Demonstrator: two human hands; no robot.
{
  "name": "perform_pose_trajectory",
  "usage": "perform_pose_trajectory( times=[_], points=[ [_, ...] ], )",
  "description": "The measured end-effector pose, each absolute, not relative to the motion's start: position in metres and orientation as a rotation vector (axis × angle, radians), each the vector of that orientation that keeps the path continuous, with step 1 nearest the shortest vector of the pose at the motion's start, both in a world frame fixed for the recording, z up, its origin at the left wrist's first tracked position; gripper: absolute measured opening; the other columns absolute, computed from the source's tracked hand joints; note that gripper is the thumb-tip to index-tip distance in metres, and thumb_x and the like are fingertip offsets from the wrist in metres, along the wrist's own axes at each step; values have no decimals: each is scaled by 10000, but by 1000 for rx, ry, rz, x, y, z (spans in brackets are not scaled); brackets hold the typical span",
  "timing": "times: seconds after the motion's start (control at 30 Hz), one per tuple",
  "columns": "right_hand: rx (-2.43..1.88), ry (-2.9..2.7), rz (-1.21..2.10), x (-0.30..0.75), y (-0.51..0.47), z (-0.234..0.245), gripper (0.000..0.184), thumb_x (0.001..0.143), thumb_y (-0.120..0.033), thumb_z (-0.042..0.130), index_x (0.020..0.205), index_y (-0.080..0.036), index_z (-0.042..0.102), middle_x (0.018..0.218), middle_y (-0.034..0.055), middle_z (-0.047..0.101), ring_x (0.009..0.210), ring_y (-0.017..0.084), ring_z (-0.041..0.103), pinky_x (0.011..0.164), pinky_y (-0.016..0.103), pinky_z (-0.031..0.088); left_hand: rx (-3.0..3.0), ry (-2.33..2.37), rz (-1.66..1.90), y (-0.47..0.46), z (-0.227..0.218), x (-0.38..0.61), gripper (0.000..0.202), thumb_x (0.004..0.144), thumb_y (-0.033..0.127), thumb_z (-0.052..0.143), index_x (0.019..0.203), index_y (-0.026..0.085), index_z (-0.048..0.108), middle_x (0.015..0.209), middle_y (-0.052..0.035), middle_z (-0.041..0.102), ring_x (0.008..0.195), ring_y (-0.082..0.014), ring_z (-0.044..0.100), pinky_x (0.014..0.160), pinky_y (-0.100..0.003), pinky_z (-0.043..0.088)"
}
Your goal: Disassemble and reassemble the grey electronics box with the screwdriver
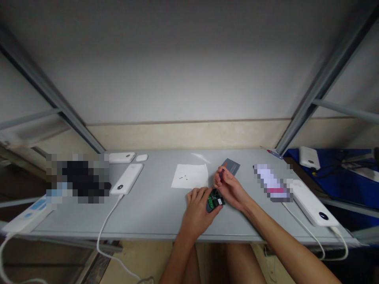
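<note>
Cradling a small dark plastic shell against the grey counter, the left hand curled around its near side, fingers closed over the edge, so that the shell sat clamped in the palm just above the counter's surface rather than resting on it. The shell lay open, with a green circuit board bare to view and a small white part beside it; it looked like the underside of a computer mouse, though the hand hid too much to be sure. The right hand hovered just above and beyond it, fingertips pinched together on a slim purple-handled tool, probably a small screwdriver, whose tip the fingers hid. A few tiny dark screws lay grouped on a sheet of white paper to the left of the hands, which suggested that some fastenings were already out, while the board appeared to be seated in the shell, with no loose cover in clear view. A flat grey card lay just behind the right hand, near the paper. White power banks sat further left on the counter, with a white cable trailing over the front edge, and another white power bank lay to the right beside a pixelated, unreadable object.
</note>
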State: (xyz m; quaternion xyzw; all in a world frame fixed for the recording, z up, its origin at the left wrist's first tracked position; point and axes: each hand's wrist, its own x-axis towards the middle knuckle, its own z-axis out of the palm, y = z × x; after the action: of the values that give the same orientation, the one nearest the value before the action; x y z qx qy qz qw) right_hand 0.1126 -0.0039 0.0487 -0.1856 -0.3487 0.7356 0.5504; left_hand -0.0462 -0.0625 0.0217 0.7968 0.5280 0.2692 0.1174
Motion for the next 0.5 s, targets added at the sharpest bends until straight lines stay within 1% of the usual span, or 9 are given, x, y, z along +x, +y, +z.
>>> perform_pose_trajectory(
  times=[0.1,0.27,0.4,0.5],
  points=[
    [-377,-728,1782,115,-3,50,266,852,-402,807,968,-236,635,738,-26,495,628,124,402,596,242,382,2305,1487,811,-64,27,-47,546,873,384,779,1347,285,528,1300,-54,651,1189,-301,535,1007,-478,400],
    [-272,-618,1858,118,-3,52,192,897,-368,770,937,-225,648,739,-21,493,639,117,415,607,227,391,2242,1480,879,-64,29,-48,256,924,240,679,1168,285,617,1246,-38,663,1173,-281,538,988,-464,386],
    [-262,-601,1853,120,-4,55,134,925,-334,731,915,-238,637,741,-20,480,641,127,427,626,243,420,2217,1498,934,-61,23,-49,162,907,216,694,1044,302,690,1205,-24,679,1170,-280,542,984,-469,377],
    [-259,-557,1856,120,-4,56,124,914,-306,740,909,-236,637,748,-18,486,652,132,446,638,248,441,2188,1494,969,-58,19,-51,121,912,209,698,978,308,720,1184,-12,693,1152,-267,550,973,-463,377]
  ],
)
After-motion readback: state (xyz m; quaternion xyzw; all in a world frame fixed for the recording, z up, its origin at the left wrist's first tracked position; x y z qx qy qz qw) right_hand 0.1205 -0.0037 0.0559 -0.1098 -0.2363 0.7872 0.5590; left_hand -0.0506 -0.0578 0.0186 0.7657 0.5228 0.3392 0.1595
